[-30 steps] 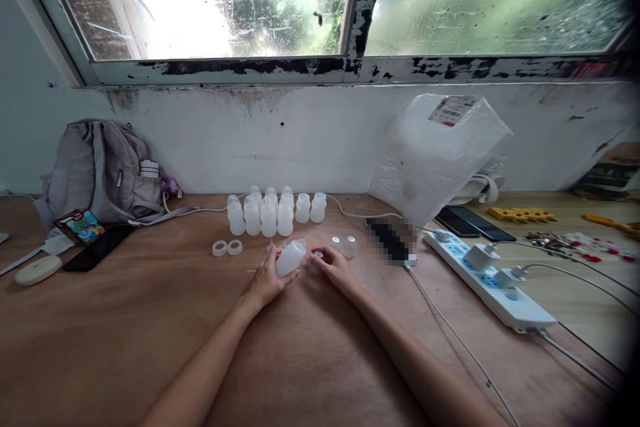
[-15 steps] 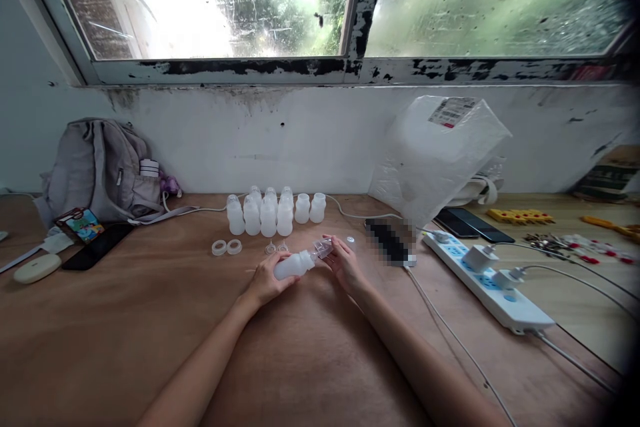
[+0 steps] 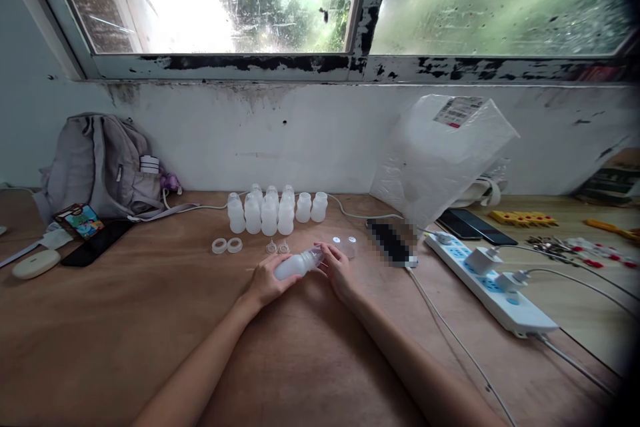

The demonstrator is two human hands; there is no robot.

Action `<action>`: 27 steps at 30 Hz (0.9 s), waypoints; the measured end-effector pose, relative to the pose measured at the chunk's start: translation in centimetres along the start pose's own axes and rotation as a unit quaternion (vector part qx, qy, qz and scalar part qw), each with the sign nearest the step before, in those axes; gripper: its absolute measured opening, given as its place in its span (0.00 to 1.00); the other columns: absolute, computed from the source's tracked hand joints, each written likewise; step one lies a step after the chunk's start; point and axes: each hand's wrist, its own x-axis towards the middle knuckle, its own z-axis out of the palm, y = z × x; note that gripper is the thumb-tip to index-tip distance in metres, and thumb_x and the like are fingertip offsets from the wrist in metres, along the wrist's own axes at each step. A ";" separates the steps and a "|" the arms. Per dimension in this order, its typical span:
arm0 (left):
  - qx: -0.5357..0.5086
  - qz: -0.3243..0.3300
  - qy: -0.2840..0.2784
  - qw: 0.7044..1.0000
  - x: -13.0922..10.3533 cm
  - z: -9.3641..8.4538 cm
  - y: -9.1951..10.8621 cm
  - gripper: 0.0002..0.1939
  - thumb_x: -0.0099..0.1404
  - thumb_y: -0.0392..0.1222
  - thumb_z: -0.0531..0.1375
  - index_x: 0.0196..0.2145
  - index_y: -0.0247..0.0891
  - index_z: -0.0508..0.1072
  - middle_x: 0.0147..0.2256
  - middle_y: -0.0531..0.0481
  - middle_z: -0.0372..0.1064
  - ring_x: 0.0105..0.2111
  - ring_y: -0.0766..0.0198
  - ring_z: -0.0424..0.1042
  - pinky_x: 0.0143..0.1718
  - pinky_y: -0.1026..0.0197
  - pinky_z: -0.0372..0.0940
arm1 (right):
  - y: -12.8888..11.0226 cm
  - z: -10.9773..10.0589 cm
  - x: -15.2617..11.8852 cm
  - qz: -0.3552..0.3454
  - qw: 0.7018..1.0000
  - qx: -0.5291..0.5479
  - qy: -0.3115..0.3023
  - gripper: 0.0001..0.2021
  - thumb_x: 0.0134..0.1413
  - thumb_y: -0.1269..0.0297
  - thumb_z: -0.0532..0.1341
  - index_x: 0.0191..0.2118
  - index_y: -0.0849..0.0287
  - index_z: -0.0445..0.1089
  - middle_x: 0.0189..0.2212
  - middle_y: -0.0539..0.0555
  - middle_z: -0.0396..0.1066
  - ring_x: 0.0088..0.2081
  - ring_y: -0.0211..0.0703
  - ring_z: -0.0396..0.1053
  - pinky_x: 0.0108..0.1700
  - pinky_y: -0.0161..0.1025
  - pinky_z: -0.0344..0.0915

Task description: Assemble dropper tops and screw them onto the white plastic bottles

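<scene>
My left hand (image 3: 269, 281) is wrapped round a frosted white bottle (image 3: 289, 267), which lies tilted with its top toward the right. At that top end, my right hand (image 3: 336, 267) closes its fingers on a clear cap (image 3: 314, 255) that sits over the bottle's neck. Behind them stand several capped bottles (image 3: 269, 215) in a cluster, with two open-topped bottles (image 3: 303, 207) beside them. Two white rings (image 3: 219, 246) and two clear nipples (image 3: 283, 248) lie on the table in front of the cluster. Two clear caps (image 3: 352, 248) stand just beyond my right hand.
A phone (image 3: 390, 243) with a cable and a white power strip (image 3: 493, 287) are on the right, below a plastic bag (image 3: 440, 153). On the left are a grey backpack (image 3: 97, 163), a black phone (image 3: 97, 244) and a cream oval case (image 3: 37, 264).
The clear cap has moved left and down over the bottle's neck, along with my right hand. My left hand keeps its hold. The view has shifted slightly.
</scene>
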 end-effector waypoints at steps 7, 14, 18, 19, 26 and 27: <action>-0.049 -0.037 -0.003 0.998 0.0 -0.2 0.5 0.19 0.48 0.47 0.61 0.38 0.37 0.70 0.37 0.47 0.69 0.36 0.60 0.69 0.37 0.60 0.64 | 0.1 -0.1 -0.1 0.008 1.000 0.027 -0.010 0.12 0.42 0.56 0.61 0.31 0.59 0.69 0.28 0.52 0.67 0.31 0.39 0.65 0.35 0.37 0.63; -0.059 -0.033 -0.005 0.998 0.0 -0.7 1.1 0.18 0.49 0.47 0.60 0.37 0.36 0.70 0.35 0.46 0.69 0.35 0.60 0.68 0.36 0.60 0.64 | -1.1 0.6 -1.0 -0.014 0.999 -0.018 -0.023 0.11 0.42 0.57 0.60 0.30 0.59 0.69 0.28 0.52 0.66 0.31 0.39 0.63 0.35 0.37 0.61; -0.056 -0.020 -0.013 0.998 -0.1 -0.7 1.6 0.18 0.49 0.47 0.60 0.38 0.37 0.69 0.35 0.47 0.68 0.34 0.61 0.68 0.36 0.60 0.63 | -1.7 0.6 -1.1 -0.026 0.998 -0.040 -0.030 0.09 0.43 0.58 0.60 0.28 0.59 0.69 0.27 0.51 0.65 0.30 0.39 0.61 0.34 0.36 0.59; -0.052 -0.019 -0.012 0.998 -0.1 -0.7 1.7 0.18 0.49 0.47 0.60 0.38 0.37 0.69 0.34 0.47 0.68 0.34 0.61 0.68 0.36 0.60 0.64 | -1.8 0.6 -1.1 -0.027 0.998 -0.040 -0.032 0.09 0.43 0.58 0.60 0.28 0.59 0.69 0.27 0.51 0.65 0.30 0.38 0.61 0.34 0.36 0.59; -0.032 -0.007 -0.005 0.999 -0.3 -0.7 2.3 0.18 0.49 0.47 0.60 0.37 0.37 0.68 0.33 0.48 0.67 0.32 0.62 0.67 0.34 0.61 0.63 | -1.9 0.4 -1.3 -0.018 0.998 -0.025 -0.054 0.07 0.44 0.60 0.60 0.27 0.58 0.66 0.26 0.50 0.65 0.30 0.38 0.61 0.34 0.35 0.57; -0.030 -0.006 -0.005 1.000 -0.4 -0.7 2.3 0.18 0.49 0.47 0.60 0.37 0.37 0.68 0.33 0.48 0.67 0.32 0.62 0.67 0.34 0.61 0.63 | -1.9 0.4 -1.4 -0.015 0.998 -0.026 -0.052 0.08 0.44 0.59 0.60 0.27 0.58 0.66 0.26 0.50 0.65 0.30 0.38 0.61 0.33 0.35 0.57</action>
